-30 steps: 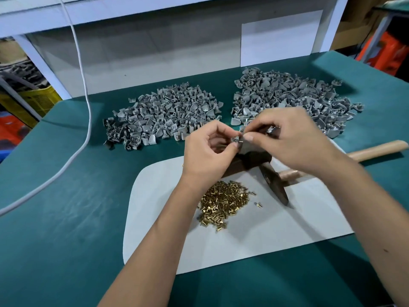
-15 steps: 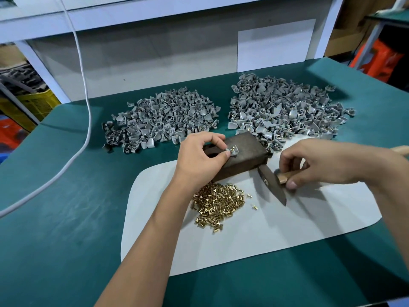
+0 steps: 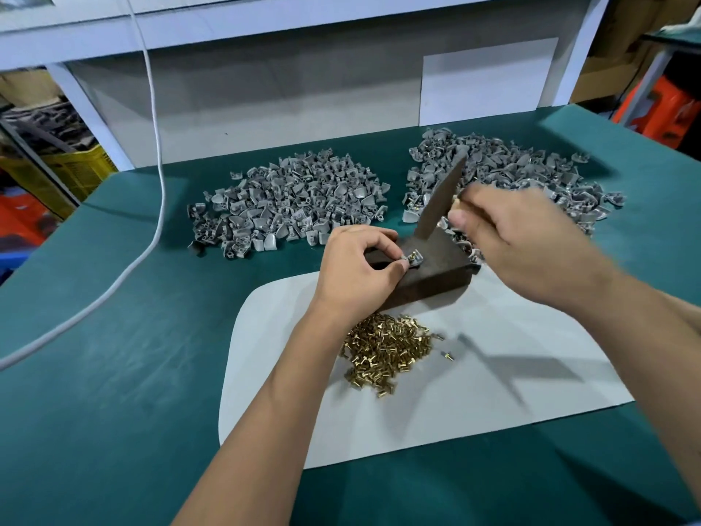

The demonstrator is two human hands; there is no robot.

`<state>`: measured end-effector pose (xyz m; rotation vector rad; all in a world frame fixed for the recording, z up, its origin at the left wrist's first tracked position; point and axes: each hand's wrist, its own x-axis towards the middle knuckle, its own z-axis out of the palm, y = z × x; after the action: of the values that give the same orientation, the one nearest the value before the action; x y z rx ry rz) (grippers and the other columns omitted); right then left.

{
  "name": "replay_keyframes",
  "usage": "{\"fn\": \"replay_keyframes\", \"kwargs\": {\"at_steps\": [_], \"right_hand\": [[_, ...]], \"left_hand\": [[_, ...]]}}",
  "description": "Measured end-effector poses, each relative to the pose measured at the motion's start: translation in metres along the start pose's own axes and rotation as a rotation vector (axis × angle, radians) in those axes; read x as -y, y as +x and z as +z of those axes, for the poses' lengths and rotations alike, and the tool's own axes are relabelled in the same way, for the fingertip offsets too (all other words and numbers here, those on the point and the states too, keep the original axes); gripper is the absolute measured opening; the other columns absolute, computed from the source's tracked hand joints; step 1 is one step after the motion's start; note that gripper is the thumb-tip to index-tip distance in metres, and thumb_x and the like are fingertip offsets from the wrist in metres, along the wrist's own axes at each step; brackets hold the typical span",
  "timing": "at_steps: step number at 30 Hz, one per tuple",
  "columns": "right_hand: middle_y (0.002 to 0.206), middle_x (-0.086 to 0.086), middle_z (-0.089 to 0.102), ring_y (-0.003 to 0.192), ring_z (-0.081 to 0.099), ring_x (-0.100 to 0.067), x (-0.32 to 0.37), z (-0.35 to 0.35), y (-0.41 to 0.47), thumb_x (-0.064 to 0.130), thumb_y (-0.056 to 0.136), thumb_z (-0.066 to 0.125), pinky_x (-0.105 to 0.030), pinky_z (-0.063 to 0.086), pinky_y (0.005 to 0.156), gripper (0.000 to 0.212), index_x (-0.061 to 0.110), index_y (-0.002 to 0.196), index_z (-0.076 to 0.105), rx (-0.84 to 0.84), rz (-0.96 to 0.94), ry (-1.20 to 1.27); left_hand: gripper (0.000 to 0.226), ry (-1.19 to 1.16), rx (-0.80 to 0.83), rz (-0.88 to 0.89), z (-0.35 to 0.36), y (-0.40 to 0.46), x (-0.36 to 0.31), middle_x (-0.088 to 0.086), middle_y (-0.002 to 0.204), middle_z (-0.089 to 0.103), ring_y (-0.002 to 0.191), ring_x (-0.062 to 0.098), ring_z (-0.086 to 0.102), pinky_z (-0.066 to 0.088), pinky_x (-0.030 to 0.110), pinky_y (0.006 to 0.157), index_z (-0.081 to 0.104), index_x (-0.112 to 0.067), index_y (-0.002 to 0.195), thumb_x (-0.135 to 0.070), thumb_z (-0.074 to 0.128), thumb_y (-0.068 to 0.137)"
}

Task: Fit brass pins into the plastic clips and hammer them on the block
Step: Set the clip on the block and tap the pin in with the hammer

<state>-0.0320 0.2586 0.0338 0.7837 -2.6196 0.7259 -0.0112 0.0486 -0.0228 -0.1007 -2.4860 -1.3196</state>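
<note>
The left hand [image 3: 356, 267] pinches a grey clip [image 3: 528, 257] with its brass pin flat on the dark block [image 3: 436, 273]. The right hand [image 3: 527, 241] grips the hammer [image 3: 440, 201], whose head slants up and away just above the clip, so the strike falls straight down beside the left fingertips
</note>
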Motion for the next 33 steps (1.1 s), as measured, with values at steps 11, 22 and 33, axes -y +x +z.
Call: {"fn": "replay_keyframes", "kwargs": {"at_steps": [11,22,33], "right_hand": [[0.072,-0.002,0.057,0.070,0.059,-0.036,0.025,0.010,-0.001,0.045,0.104,0.040,-0.038,0.045,0.060,0.020,0.029,0.093,0.046,-0.006,-0.007,-0.220],[0.065,0.004,0.047,0.066,0.053,-0.033,0.024,0.003,0.003,0.048,0.102,0.039,-0.036,0.040,0.061,0.023,0.029,0.093,0.049,-0.005,0.070,-0.220],[0.063,0.005,0.042,0.061,0.048,-0.032,0.026,0.002,0.005,0.046,0.103,0.037,-0.037,0.040,0.060,0.022,0.031,0.087,0.039,-0.056,0.115,-0.182]], "left_hand": [[0.018,-0.081,0.002,-0.030,0.001,0.001,0.000,0.005,0.109,0.075,0.107,0.015,0.069,0.055,0.040,0.099,0.076,-0.019,0.074,-0.003,0.084,0.077],[0.017,-0.086,-0.003,-0.073,0.000,-0.001,-0.003,0.004,0.115,0.074,0.105,0.008,0.069,0.053,0.021,0.096,0.076,-0.018,0.074,-0.004,0.083,0.079],[0.020,-0.077,-0.011,-0.068,-0.002,0.000,-0.003,0.003,0.115,0.074,0.107,0.005,0.068,0.050,0.016,0.093,0.076,-0.023,0.072,-0.006,0.084,0.079]]}}
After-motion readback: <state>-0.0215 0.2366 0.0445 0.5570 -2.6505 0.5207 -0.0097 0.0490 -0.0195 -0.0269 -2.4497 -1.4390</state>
